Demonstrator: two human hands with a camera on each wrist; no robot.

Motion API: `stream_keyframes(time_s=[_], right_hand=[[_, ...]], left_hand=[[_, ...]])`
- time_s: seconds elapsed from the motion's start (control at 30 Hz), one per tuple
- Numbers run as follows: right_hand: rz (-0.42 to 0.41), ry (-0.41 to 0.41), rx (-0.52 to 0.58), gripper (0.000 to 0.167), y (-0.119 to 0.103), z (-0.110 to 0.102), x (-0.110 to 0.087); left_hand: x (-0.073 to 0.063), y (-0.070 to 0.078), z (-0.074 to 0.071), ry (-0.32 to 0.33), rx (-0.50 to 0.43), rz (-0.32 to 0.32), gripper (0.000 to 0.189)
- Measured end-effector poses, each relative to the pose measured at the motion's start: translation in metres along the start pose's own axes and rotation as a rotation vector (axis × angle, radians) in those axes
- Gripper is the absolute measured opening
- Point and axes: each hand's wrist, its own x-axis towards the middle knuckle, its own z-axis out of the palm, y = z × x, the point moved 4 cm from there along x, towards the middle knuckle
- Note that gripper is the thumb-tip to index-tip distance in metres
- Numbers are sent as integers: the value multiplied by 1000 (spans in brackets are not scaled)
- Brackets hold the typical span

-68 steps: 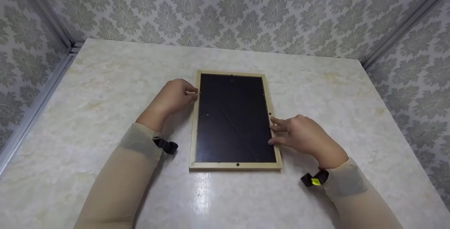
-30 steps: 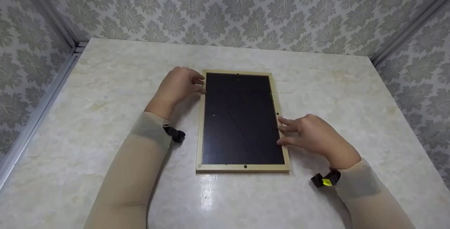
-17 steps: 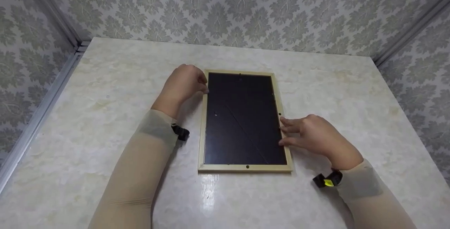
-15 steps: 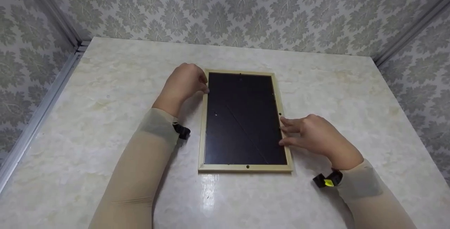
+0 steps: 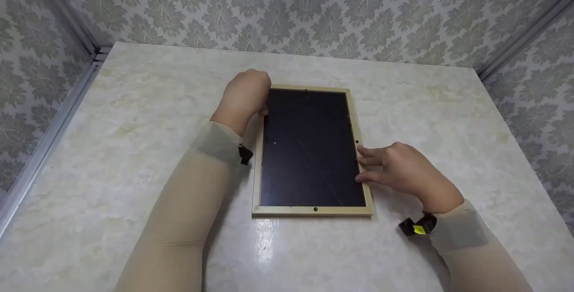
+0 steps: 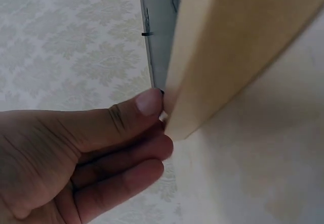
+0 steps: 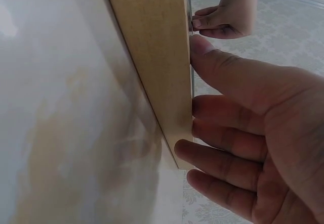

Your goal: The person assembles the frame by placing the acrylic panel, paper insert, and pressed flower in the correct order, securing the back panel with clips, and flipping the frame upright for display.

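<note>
A light wood picture frame lies face down on the table, its black backing showing with a diagonal line across it. At its upper left corner, my left hand has curled fingers. In the left wrist view the thumb and fingertips pinch right at the frame's corner, beside the backing's edge; the index fingertip is hidden. My right hand rests its fingertips on the lower right side. There, in the right wrist view, the fingers stretch out fairly straight along the frame's side.
The pale marbled table surrounds the frame and meets patterned wall panels at the back and sides. Small black tabs stick out along the backing's edge. A black strap device sits on the right wrist.
My left hand has slid up along the frame's left side to its upper corner, with the wrist turning inward. The right hand has kept its hold place on the right side.
</note>
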Motion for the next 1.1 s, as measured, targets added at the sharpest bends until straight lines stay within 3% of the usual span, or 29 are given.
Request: stream_keyframes(time_s=[0.23,0.43,0.6,0.77,0.87,0.97,1.1], right_hand=[[-4,-16,-22,73,-2,-2,1],[1,-29,-9,73,-4,-3,2],[-8,-17,-3,69,-4,-2,3],[-20,-10,-5,67,-6,1,4],[-17,-7,-1,66,-4,3,3],[-19,4,-3,64,-2,3,2],[-22,6,2,58,1,1,1]], left_hand=[[2,11,-4,-7,98,-25,48],[4,19,-4,-2,137,-62,29],[7,26,-5,-59,163,-115,32],[3,22,-9,-114,196,-61,28],[-5,10,-11,-118,147,-6,25],[-18,-4,-7,-138,17,27,31],[-42,-20,11,-167,-168,82,57]])
